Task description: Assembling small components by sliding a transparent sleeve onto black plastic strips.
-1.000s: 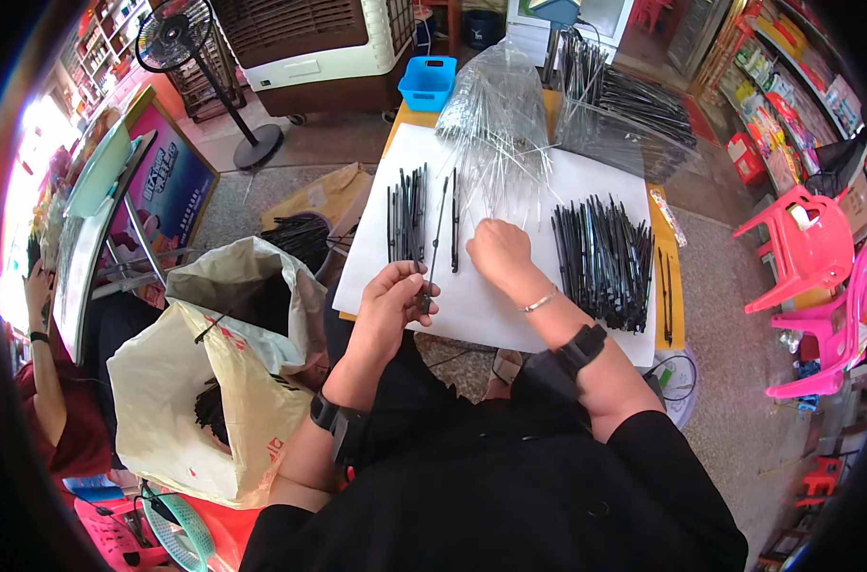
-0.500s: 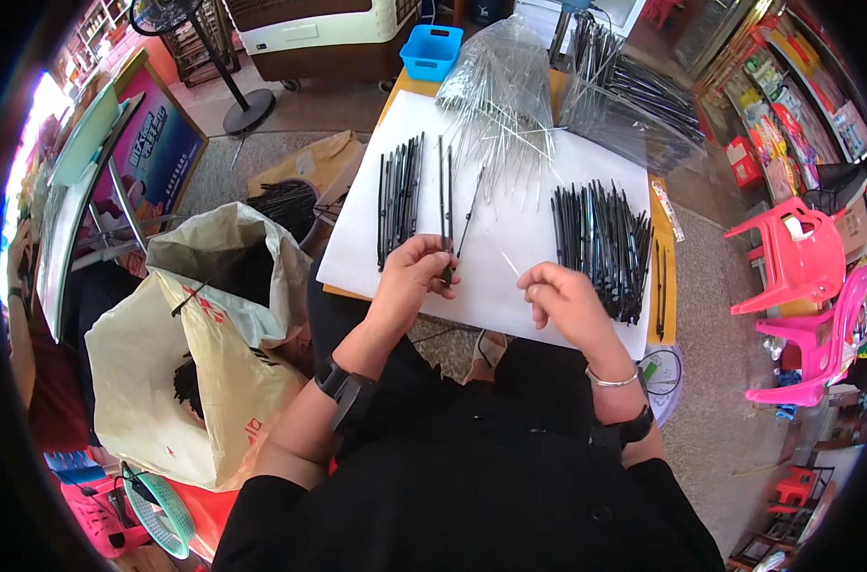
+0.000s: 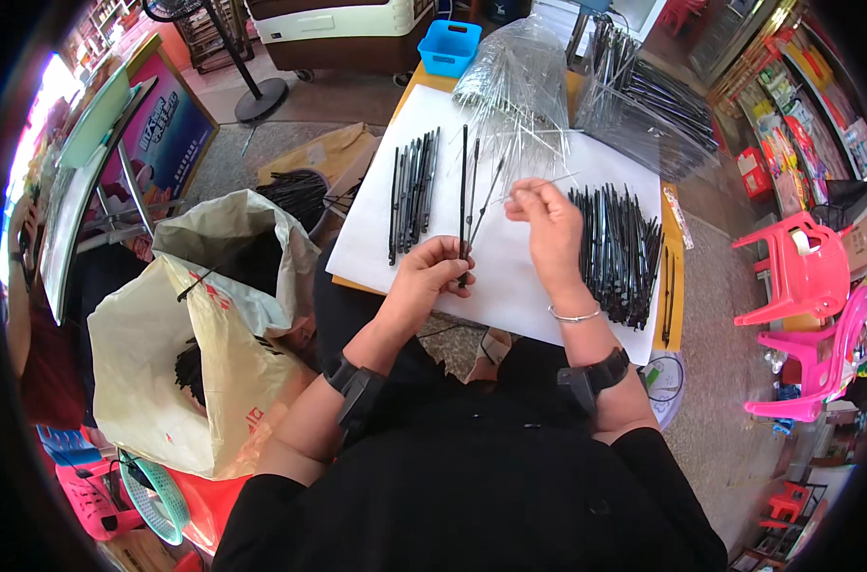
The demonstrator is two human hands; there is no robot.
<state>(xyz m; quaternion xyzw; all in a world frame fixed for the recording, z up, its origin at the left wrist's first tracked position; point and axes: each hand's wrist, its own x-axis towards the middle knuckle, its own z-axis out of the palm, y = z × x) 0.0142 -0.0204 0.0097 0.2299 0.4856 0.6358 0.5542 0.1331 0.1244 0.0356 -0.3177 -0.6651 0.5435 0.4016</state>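
Note:
My left hand [image 3: 435, 270] is closed round the lower ends of a few thin black sticks [image 3: 465, 181], which stand up from the fist and fan slightly apart. To their right my right hand [image 3: 548, 224] pinches a thin pale wire [image 3: 565, 177] between thumb and fingertips. The wire slants across toward the black sticks; whether it touches them I cannot tell. On the white sheet [image 3: 362, 229], a row of black sticks [image 3: 414, 191] lies left of my hands and a larger pile of black sticks [image 3: 621, 257] lies to the right. Beyond my hands, thin pale wires [image 3: 529, 133] spill from a clear plastic bag [image 3: 519, 67].
A blue basket [image 3: 449, 48] and a clear bag of black sticks [image 3: 648, 124] stand at the table's far side. Open sacks [image 3: 138, 381] stand on the floor at left. Red and pink plastic chairs [image 3: 805, 267] are at right, a fan base [image 3: 262, 99] at far left.
My right hand has moved up and away from me, bringing the pale wire nearer the black sticks. My left hand keeps its hold on the sticks. The view has shifted slightly.

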